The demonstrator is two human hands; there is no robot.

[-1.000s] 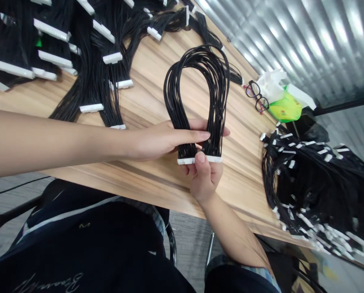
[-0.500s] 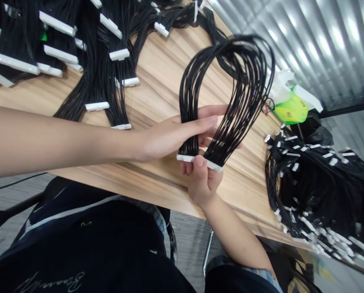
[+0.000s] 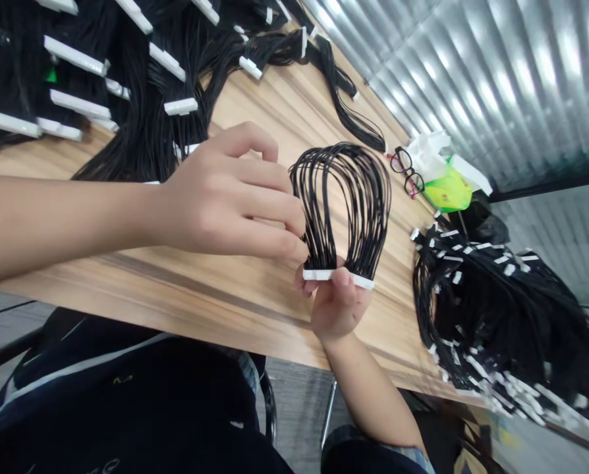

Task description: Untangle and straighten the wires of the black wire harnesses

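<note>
A looped black wire harness [image 3: 344, 204] with two white connectors [image 3: 338, 276] at its ends stands arched above the wooden table [image 3: 225, 289]. My right hand [image 3: 336, 306] pinches both connectors side by side, thumb on top. My left hand [image 3: 230, 197] comes in from the left with its fingers curled; the fingertips touch the left strand of wires just above the connector. Whether those fingers grip the wires is not clear.
Many black harnesses with white connectors [image 3: 126, 72] lie spread along the table's far left. A tangled heap of harnesses [image 3: 492, 309] fills the right side. Glasses [image 3: 407, 171] and a green and white packet [image 3: 447, 184] lie by the corrugated metal wall [image 3: 497, 72].
The tall, sideways-leaning loop has dropped into a shorter upright arch. My left hand has turned from flat fingers laid across the wires to curled fingers at the loop's left side.
</note>
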